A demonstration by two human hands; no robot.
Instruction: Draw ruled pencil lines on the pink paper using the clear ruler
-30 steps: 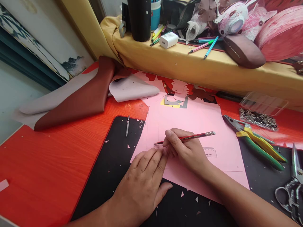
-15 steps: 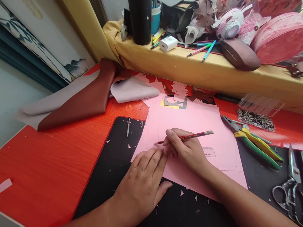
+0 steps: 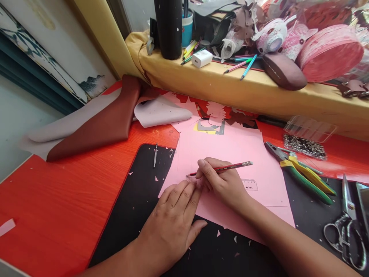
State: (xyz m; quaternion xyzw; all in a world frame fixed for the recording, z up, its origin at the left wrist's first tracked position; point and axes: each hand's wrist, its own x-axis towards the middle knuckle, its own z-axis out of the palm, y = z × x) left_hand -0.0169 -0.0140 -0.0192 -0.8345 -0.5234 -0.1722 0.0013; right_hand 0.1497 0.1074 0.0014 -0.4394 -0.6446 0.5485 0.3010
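Note:
A pink sheet (image 3: 221,146) lies on the black mat (image 3: 132,207), with thin pencil lines drawn on it. My right hand (image 3: 221,179) grips a red-and-black pencil (image 3: 235,166), its tip on the sheet near the left side. Flat on the sheet's lower left edge, my left hand (image 3: 174,215) presses down with its fingers stretched out and thumb apart. A clear ruler (image 3: 250,184) rests on the sheet; its right end shows beyond my right hand, and the middle is hidden under both hands.
Pliers (image 3: 302,175) and scissors (image 3: 346,227) lie at the right, near a clear box (image 3: 305,146) of small metal rings. A slim metal tool (image 3: 155,156) is on the mat. Brown leather (image 3: 98,123) is folded at the left. A cloth-covered ledge (image 3: 201,82) runs along the back.
The view has shifted slightly, so things at the right appear a little further left. Both hands keep nearly the same place on the sheet, with the pencil tip still at the same area.

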